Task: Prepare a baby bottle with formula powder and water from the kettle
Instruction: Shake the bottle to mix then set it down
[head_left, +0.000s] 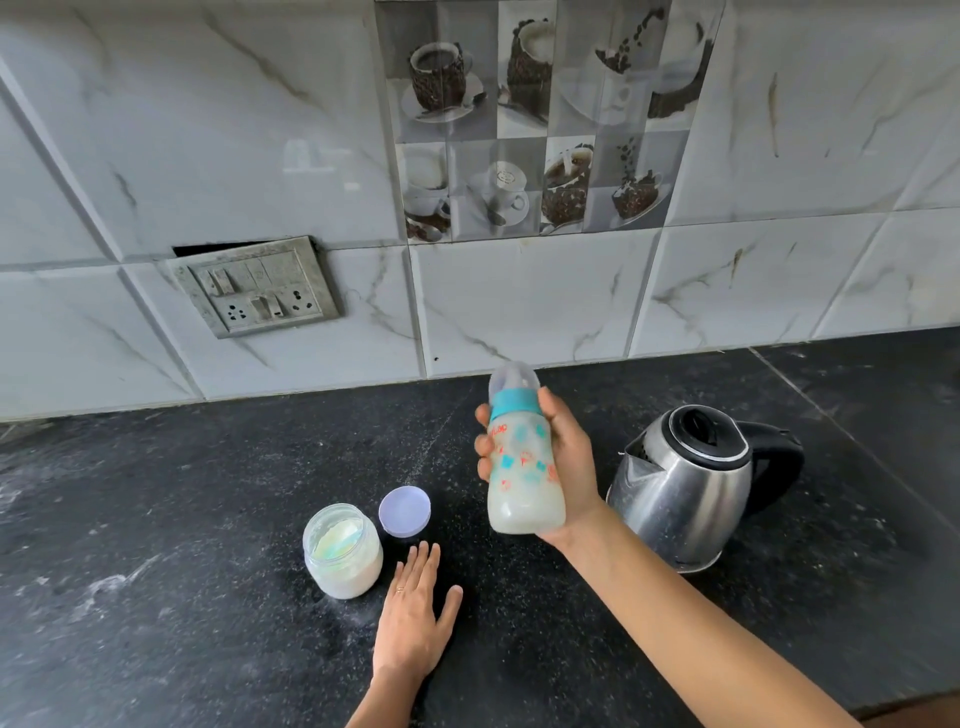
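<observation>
Socket panel on tiled wall; black counter.

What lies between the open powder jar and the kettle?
Head view: the round lid, the flat left hand, and the bottle gripped by the right hand.

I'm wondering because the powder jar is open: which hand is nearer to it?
Left. The left hand lies flat on the counter beside the powder jar, on its right. The right hand is farther right and raised, gripping the baby bottle near the kettle.

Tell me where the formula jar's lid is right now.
In the head view, the lid lies on the counter just right of the open jar, beyond the left hand.
</observation>
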